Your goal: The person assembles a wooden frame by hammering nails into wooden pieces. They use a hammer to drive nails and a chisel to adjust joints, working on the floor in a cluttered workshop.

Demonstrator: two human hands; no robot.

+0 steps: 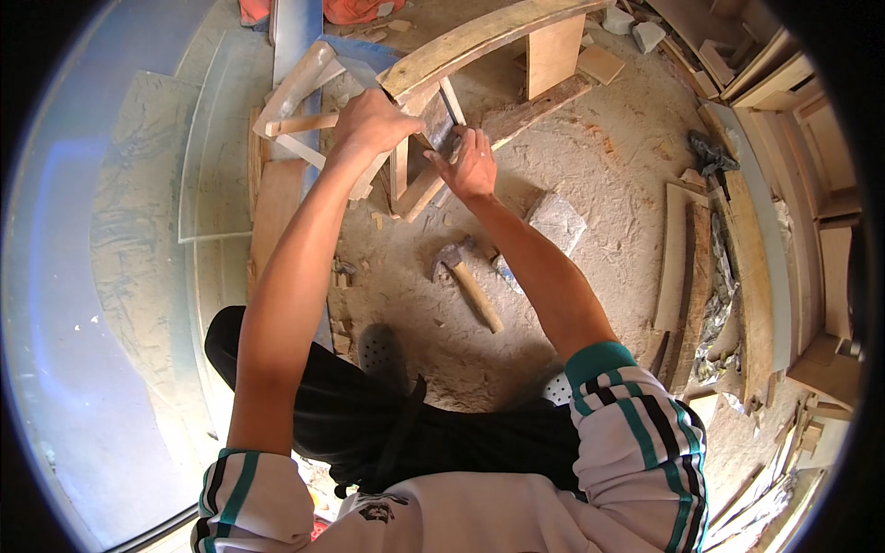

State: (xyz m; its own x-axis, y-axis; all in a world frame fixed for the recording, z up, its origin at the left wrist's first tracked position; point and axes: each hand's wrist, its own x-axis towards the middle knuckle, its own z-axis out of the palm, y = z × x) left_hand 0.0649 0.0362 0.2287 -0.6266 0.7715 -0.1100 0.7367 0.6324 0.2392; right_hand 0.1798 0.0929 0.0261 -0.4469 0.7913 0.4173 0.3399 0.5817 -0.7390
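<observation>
A wooden frame [421, 192] of narrow boards stands on the dusty floor ahead of me, with a long curved board [489, 41] along its top. My left hand [369, 124] is closed over the frame's near left corner, its thumb reaching right. On the near right side, my right hand [468, 166] grips the frame's edge with bent fingers, the thumb pointing toward the left hand. What lies under both palms is hidden. Below the hands, a hammer [470, 288] with a wooden handle lies on the floor, touched by neither.
A pale block [557, 221] sits right of the hammer. Behind my left hand stands a second angled wooden frame [304, 88]. Glass sheets [217, 138] are at the left. Boards [682, 258] and scrap line the right side, beside wooden cabinets [825, 157].
</observation>
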